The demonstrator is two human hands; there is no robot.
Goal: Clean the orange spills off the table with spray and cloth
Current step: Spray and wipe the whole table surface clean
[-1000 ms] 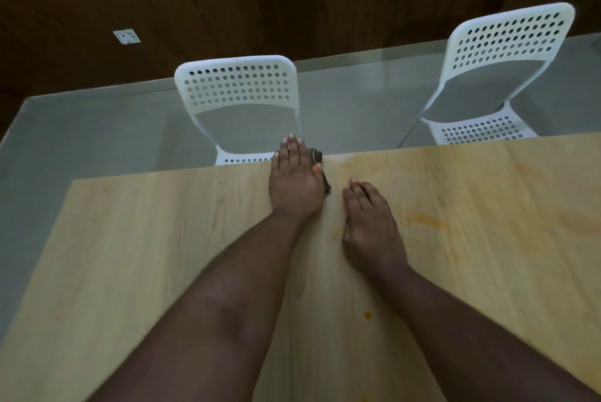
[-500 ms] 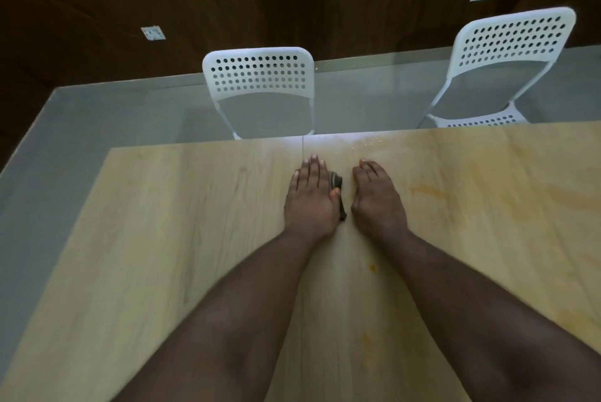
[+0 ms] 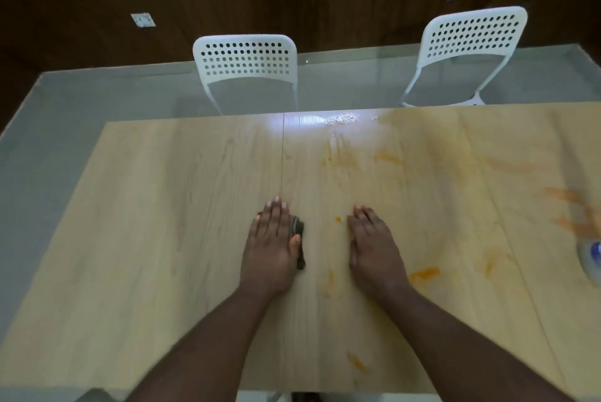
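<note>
Both hands slid back: left hand (image 3: 271,249) flat pressing cloth (image 3: 298,232), right hand (image 3: 374,247) flat on table (image 3: 162,206)

Left hand (image 3: 270,249) flat on cloth (image 3: 298,236) — right hand (image 3: 374,249) flat on table (image 3: 162,239).

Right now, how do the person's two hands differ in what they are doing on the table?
The left hand lies flat on a dark cloth, pressing it to the table; the right hand rests on bare wood with nothing under it. Orange smears lie around the right hand, while the wood left of the left hand looks clean. Both are palm down, fingers straight.
</note>
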